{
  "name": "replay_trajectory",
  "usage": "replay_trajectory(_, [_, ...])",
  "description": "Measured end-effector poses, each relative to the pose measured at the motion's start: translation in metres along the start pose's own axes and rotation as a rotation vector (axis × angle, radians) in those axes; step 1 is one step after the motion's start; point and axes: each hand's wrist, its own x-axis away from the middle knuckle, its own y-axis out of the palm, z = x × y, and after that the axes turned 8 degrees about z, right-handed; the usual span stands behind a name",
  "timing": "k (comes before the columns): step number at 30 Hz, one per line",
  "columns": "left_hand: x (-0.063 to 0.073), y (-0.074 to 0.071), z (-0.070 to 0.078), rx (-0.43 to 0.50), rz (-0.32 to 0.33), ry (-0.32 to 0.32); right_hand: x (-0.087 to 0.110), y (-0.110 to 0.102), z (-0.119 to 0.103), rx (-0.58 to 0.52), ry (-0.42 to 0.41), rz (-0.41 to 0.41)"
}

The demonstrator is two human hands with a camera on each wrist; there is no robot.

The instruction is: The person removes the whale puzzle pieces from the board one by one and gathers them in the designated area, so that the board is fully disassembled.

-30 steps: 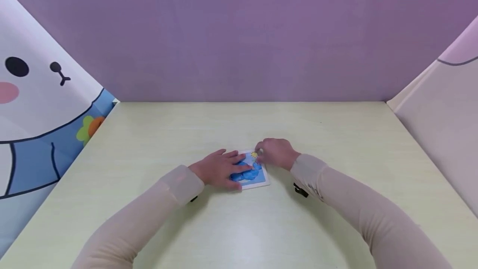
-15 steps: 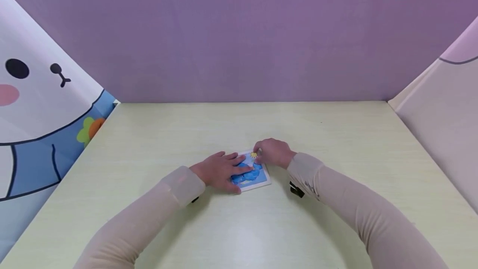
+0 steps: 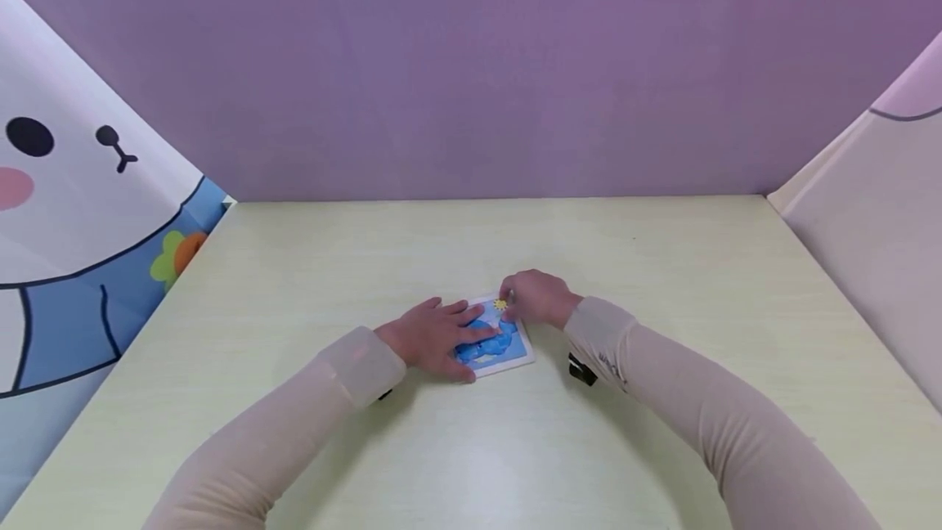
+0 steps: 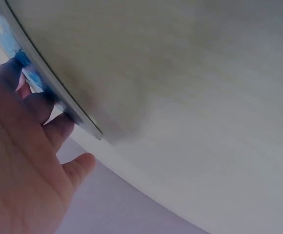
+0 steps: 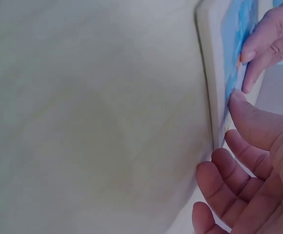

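A small picture board [image 3: 515,349] lies flat on the table, with a white border, a blue figure and a yellow sun in one corner. Across its left part my left hand [image 3: 436,339] rests with fingers spread, covering some of the picture. My right hand [image 3: 543,299] holds the upper right corner, the thumb on the picture side and curled fingers at the edge. In the right wrist view, the right thumb [image 5: 251,119] touches the board's face, and left-hand fingertips [image 5: 251,56] lie close by. The left wrist view shows the left hand [image 4: 24,151] against the board's thick edge [image 4: 51,75].
The pale table [image 3: 331,268] extends all round the board. A purple wall [image 3: 471,72] stands behind it. On the left is a panel with a cartoon animal [image 3: 81,219]; a whitish panel [image 3: 876,195] bounds the right side.
The right hand has shifted very slightly left over the last second, staying at the same corner. The left hand and the board have barely moved.
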Motion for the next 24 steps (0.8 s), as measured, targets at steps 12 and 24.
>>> replay_trajectory(12, [-0.0012,-0.0028,-0.0046,0.036,0.008,0.014,-0.0012,0.0010,-0.0012,-0.019,-0.050,-0.014])
replay_trajectory(24, [0.0019,0.0001,-0.0052,0.024,0.011,0.011,-0.0047,0.0001,-0.0062,0.009,-0.099,-0.046])
